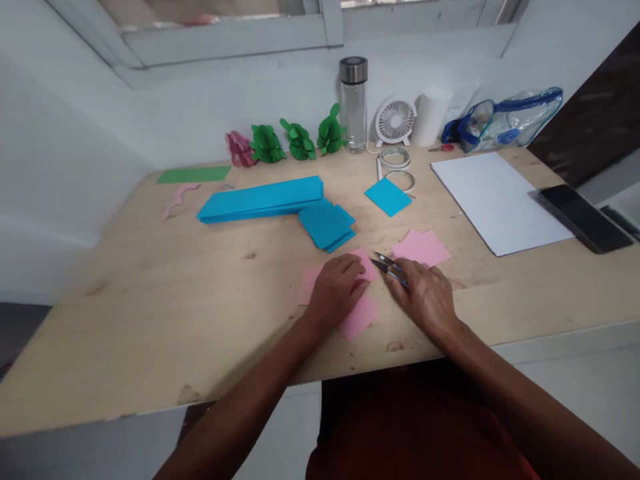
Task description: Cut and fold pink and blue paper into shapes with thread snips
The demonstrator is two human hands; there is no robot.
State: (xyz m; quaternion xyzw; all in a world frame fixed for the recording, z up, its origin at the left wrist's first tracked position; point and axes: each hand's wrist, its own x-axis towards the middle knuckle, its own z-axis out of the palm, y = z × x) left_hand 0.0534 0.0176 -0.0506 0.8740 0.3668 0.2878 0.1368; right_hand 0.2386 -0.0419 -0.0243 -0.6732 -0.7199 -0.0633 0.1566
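Note:
My right hand (429, 293) is closed around a pair of thread snips (387, 265), their pointed blades apart and aimed left. Just left of the blade tips, my left hand (336, 288) has its fingers curled onto a piece of pink paper (367, 262), thumb close to the forefinger. More pink paper shows beside and below that hand, including a square piece (359, 319) nearest me; part of it is hidden under the palm. Beyond the right hand lie several overlapping pink pieces (423, 248).
Blue paper strips (265, 197), blue squares (327, 223) and a single blue square (388, 197) lie farther back. Green paper figures (267, 143), a glass bottle (354, 107) and a small fan (395, 120) stand along the wall. White sheets (500, 200) and a phone (585, 217) lie right.

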